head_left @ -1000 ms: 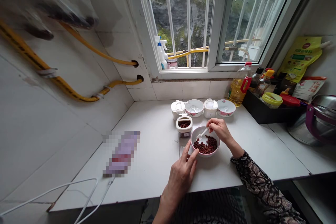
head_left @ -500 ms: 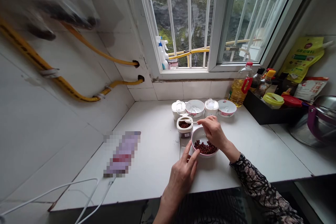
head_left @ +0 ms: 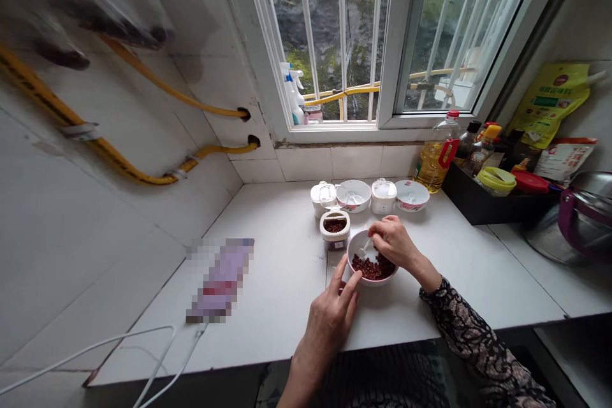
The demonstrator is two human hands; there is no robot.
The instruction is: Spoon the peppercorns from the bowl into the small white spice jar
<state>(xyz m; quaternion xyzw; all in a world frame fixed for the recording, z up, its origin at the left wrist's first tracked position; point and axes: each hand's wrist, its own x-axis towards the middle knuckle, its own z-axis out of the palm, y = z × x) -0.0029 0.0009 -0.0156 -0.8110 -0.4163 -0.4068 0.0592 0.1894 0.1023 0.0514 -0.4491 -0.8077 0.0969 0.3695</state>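
The right hand [head_left: 394, 243] pinches a small white spoon [head_left: 364, 252] between closed fingertips, its bowl end down inside the round bowl [head_left: 377, 283], at the dark red grains [head_left: 371, 269]. The left hand [head_left: 329, 317] has its fingers loosely spread, two tips touching the bowl's near-left rim without closing round it. The right hand covers part of the bowl's far-right side. Just beside the bowl on the left stands an open jar [head_left: 335, 245] of similar grains; behind are white lidded containers [head_left: 384, 199] and floral bowls [head_left: 412, 205], with an oil bottle [head_left: 431, 167] farther right.
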